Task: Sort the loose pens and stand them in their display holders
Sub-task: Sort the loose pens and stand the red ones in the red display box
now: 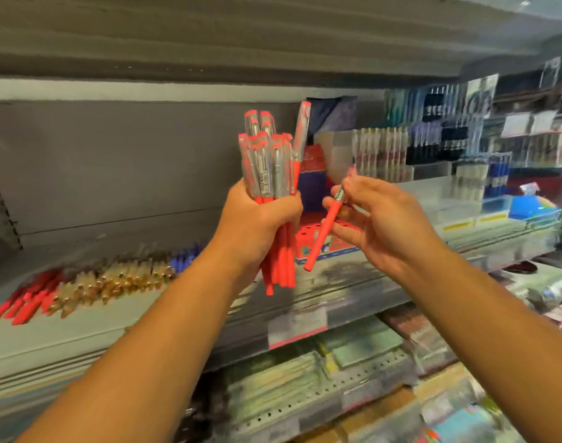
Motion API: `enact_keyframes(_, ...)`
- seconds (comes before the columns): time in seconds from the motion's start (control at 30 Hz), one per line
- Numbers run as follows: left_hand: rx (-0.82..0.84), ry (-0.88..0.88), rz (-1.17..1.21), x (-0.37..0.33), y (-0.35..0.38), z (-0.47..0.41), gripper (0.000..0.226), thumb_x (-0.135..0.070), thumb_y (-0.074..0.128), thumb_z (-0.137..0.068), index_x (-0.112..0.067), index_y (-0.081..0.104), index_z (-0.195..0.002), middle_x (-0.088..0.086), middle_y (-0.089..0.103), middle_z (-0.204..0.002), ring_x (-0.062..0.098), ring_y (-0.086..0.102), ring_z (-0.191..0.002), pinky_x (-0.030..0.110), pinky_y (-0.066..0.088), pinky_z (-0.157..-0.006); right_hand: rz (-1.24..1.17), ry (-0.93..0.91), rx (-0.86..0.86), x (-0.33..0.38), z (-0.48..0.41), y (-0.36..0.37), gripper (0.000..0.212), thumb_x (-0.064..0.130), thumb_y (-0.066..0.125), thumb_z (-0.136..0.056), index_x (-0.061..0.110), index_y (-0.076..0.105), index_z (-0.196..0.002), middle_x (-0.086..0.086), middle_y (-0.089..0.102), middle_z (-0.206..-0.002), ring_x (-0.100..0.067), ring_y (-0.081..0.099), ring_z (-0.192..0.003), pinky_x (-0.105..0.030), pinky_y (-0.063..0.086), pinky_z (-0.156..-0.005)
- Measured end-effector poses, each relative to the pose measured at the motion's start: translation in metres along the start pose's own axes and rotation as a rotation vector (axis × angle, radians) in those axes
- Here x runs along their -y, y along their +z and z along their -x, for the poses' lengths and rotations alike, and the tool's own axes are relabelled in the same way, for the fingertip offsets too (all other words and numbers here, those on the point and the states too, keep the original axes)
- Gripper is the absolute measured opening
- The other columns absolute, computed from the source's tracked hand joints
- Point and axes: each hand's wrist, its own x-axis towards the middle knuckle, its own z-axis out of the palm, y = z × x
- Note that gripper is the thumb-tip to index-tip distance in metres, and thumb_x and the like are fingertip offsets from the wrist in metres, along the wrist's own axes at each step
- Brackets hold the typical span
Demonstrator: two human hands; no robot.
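Observation:
My left hand [257, 225] grips a bunch of red pens [267, 167] with clear caps, held upright in front of the shelf. My right hand [379, 225] pinches a single red pen [324, 231] near its cap end, its barrel slanting down to the left. Behind and between my hands stands a red and blue display holder [318, 238] with a perforated red top; my hands hide part of it. Loose red pens [27, 298], gold-trimmed pens [113, 279] and blue pens [183, 254] lie in a row on the grey shelf [81, 334] at the left.
Clear holders with upright pens [382, 155] fill the shelf to the right, with blue boxes [535, 209] beyond them. Lower shelves hold packaged stationery [337, 378]. A shelf underside [241, 33] hangs overhead. The view is blurred.

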Motion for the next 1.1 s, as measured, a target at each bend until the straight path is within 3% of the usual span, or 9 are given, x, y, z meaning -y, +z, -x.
enact_keyframes(0.07,-0.023,-0.002,-0.008,0.005,0.017,-0.001,0.024,0.0,0.058,-0.06,-0.001,0.058,-0.083,0.014,0.046,-0.063,0.024,0.041,-0.057,0.041,0.038,-0.06,0.019,0.01,0.004,0.007,-0.004,-0.018,0.014,0.012,0.059,-0.096,0.012,0.064,-0.083,-0.002,0.071,-0.074,-0.018,0.074,-0.074,-0.032,0.057,-0.054)
enact_keyframes(0.23,-0.039,-0.01,-0.045,0.013,0.041,-0.02,0.016,0.0,0.057,-0.059,-0.002,0.056,-0.074,0.011,0.048,-0.055,0.022,0.044,-0.047,0.029,0.042,-0.048,0.048,0.012,0.002,0.016,-0.026,-0.045,0.008,0.011,0.06,-0.095,0.011,0.063,-0.088,-0.004,0.071,-0.079,-0.02,0.075,-0.077,-0.034,0.057,-0.056)
enact_keyframes(0.6,-0.095,0.012,-0.116,0.037,0.031,-0.1,0.011,-0.003,0.056,-0.06,-0.009,0.052,-0.069,0.006,0.046,-0.052,0.021,0.041,-0.048,0.027,0.04,-0.049,0.137,-0.062,0.065,0.003,-0.116,-0.048,0.012,0.01,0.062,-0.095,0.005,0.06,-0.105,-0.006,0.073,-0.085,-0.022,0.075,-0.083,-0.03,0.058,-0.061)
enact_keyframes(0.73,-0.134,-0.033,-0.185,0.043,0.027,-0.125,0.005,-0.009,0.06,-0.06,-0.01,0.055,-0.062,0.008,0.049,-0.051,0.021,0.044,-0.042,0.025,0.041,-0.045,0.157,-0.097,0.058,-0.008,-0.156,-0.045,0.017,0.008,0.066,-0.091,0.008,0.058,-0.107,-0.014,0.072,-0.099,-0.025,0.074,-0.084,-0.037,0.06,-0.065)
enact_keyframes(0.83,-0.172,-0.032,-0.266,0.048,0.027,-0.145,0.005,-0.013,0.061,-0.058,-0.015,0.059,-0.055,0.009,0.052,-0.05,0.02,0.048,-0.041,0.026,0.043,-0.047,0.179,-0.106,0.094,-0.02,-0.184,-0.037,0.016,-0.001,0.066,-0.089,0.011,0.059,-0.095,-0.009,0.072,-0.087,-0.024,0.073,-0.077,-0.042,0.061,-0.064)
enact_keyframes(0.9,-0.236,-0.021,-0.264,0.053,0.026,-0.16,0.008,-0.013,0.062,-0.057,-0.012,0.062,-0.065,0.007,0.054,-0.049,0.02,0.051,-0.041,0.028,0.045,-0.048,0.217,-0.109,0.138,-0.025,-0.202,-0.03,0.023,-0.006,0.063,-0.088,0.017,0.058,-0.086,-0.004,0.068,-0.078,-0.018,0.07,-0.066,-0.041,0.06,-0.059)
enact_keyframes(0.97,-0.326,-0.012,-0.254,0.059,0.025,-0.173,0.017,-0.013,0.065,-0.056,-0.013,0.062,-0.072,0.006,0.057,-0.048,0.021,0.052,-0.041,0.028,0.046,-0.047,0.243,-0.108,0.189,-0.028,-0.221,-0.024,0.031,-0.011,0.059,-0.088,0.019,0.055,-0.089,-0.012,0.066,-0.086,-0.017,0.068,-0.06,-0.04,0.06,-0.053)
enact_keyframes(1.1,-0.404,-0.019,-0.362,0.081,0.015,-0.18,0.012,-0.013,0.064,-0.057,-0.015,0.062,-0.069,0.007,0.06,-0.051,0.021,0.055,-0.042,0.029,0.047,-0.045,0.407,-0.264,0.271,-0.04,-0.25,-0.02,0.037,-0.006,0.064,-0.087,0.03,0.055,-0.093,-0.027,0.064,-0.093,-0.038,0.07,-0.075,-0.059,0.058,-0.06)
